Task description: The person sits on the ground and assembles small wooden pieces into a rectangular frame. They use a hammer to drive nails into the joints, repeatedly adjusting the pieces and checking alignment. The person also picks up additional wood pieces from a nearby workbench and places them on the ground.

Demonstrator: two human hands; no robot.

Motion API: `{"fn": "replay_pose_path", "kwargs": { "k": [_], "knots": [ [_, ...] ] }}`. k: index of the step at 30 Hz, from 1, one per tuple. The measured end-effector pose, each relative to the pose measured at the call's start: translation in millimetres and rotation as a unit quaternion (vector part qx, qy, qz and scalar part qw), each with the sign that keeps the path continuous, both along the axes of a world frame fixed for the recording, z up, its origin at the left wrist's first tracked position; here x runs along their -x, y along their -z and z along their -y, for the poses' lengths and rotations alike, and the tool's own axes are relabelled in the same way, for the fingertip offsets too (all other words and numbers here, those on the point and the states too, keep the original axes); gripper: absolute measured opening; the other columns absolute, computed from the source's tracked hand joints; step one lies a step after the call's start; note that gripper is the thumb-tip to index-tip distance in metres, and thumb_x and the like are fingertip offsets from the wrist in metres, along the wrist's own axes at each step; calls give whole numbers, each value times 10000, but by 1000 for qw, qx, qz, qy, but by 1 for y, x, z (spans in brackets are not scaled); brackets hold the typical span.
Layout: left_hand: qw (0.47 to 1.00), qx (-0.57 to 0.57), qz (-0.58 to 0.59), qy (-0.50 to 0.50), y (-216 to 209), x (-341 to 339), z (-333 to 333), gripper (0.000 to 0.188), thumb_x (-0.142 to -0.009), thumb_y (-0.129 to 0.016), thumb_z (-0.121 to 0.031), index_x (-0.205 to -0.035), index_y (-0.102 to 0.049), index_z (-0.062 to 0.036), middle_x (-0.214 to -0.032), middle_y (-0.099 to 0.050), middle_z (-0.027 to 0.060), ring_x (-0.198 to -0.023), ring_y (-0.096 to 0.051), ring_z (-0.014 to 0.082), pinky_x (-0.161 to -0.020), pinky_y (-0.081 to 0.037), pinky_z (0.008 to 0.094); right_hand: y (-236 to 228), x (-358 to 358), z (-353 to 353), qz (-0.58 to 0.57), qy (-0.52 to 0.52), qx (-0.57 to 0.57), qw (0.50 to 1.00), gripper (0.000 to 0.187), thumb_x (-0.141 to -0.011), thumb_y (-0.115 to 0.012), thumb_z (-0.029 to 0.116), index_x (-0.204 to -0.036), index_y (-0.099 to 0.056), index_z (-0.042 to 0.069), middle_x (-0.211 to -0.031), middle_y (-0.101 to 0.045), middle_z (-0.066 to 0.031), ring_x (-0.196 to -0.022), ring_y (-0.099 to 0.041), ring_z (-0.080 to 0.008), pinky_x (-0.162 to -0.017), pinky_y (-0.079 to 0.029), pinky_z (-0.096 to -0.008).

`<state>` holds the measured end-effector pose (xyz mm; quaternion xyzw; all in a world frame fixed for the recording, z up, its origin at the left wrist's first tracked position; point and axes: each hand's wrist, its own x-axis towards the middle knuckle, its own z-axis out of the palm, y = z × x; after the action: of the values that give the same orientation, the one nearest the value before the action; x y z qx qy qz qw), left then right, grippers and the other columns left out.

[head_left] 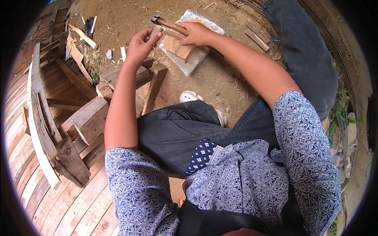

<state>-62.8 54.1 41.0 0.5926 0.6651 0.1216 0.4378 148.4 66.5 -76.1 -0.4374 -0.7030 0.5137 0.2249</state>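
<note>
My right hand (195, 34) is closed round the wooden handle of a hammer (173, 26), whose small dark metal head points away to the upper left. Along the handle, in the same hand, lies a short pale wooden piece (173, 33). My left hand (142, 45) pinches a small wooden piece (156, 31) by the end of the pale one; whether the two are joined I cannot tell. Below both hands, a flat wooden block (179, 48) rests on a pale stone slab (189, 67).
At the left stands a wooden frame of thick beams (91, 118) above a plank platform (75, 208). Wood offcuts (256, 39) and shavings lie on the dirt ground (122, 15). A dark-trousered leg (303, 51) extends at the upper right. Plants and stones line the right edge.
</note>
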Motion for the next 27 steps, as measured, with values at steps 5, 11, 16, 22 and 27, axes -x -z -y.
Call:
{"fn": "replay_pose_path", "kwargs": {
  "k": [5, 11, 16, 22, 27],
  "knots": [
    [1000, 3, -4, 3, 0, 2, -1, 290, -957, -704, -329, -1090, -679, -72, -806, -614, -48, -733, -549, 50, -672, -436, 227, 5, 2, 0, 2, 6, -16, 1000, 832, -682, -800, 277, -1443, -513, 107, -1115, -706, -171, -1008, -688, -297, -882, -544, -374],
    [997, -63, 30, 36, 9, 13, 2, 408, -912, -746, -316, -1194, -667, -31, -916, -695, 20, -813, -601, 91, -737, -487, 261, -1, 3, 5, 3, 27, -17, 999, 827, -685, -796, 267, -1443, -508, 107, -1127, -700, -176, -1026, -682, -307, -896, -540, -383],
    [992, -90, -35, 80, 5, 8, 1, 427, -907, -763, -271, -1225, -650, -9, -989, -705, 34, -884, -608, 97, -800, -490, 265, 1, 2, 12, 4, 90, -32, 995, 761, -722, -759, 236, -1436, -510, 153, -1086, -705, -168, -995, -688, -313, -874, -547, -404],
    [987, -106, -55, 111, 5, 2, 4, 425, -907, -770, -262, -1217, -653, 5, -990, -703, 27, -896, -612, 104, -800, -495, 273, 3, 2, 12, -7, 108, -48, 993, 726, -744, -734, 202, -1434, -509, 203, -1011, -712, -160, -923, -698, -318, -821, -553, -421],
    [990, -65, -40, 116, 8, 4, 3, 398, -952, -713, -291, -1223, -657, -5, -1014, -699, 28, -924, -615, 106, -833, -486, 266, 4, 3, 16, -14, 116, -32, 993, 721, -745, -734, 196, -1431, -512, 189, -1007, -710, -170, -926, -696, -326, -818, -551, -423]
  ]
}}
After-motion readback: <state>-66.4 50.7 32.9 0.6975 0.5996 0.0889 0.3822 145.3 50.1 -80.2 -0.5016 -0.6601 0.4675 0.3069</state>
